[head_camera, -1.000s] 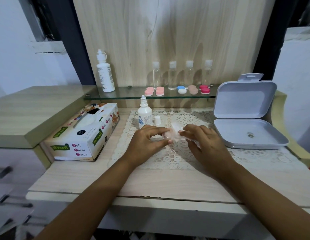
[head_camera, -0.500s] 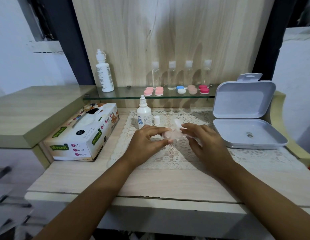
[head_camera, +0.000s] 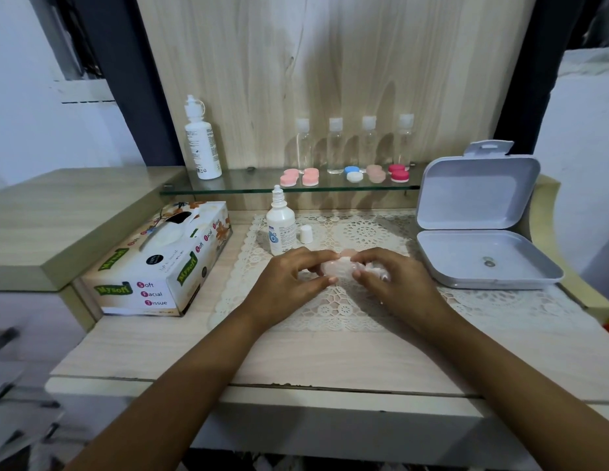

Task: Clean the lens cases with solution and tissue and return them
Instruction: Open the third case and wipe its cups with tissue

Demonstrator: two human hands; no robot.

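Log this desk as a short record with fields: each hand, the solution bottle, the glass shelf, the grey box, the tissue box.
left hand: pinches pale pink lens case above lace mat
right hand: holds crumpled tissue against that case
solution bottle: upright on mat, cap standing beside it
glass shelf: coloured lens cases, clear bottles, large white bottle
grey box: lid open, right of mat
tissue box: left of mat
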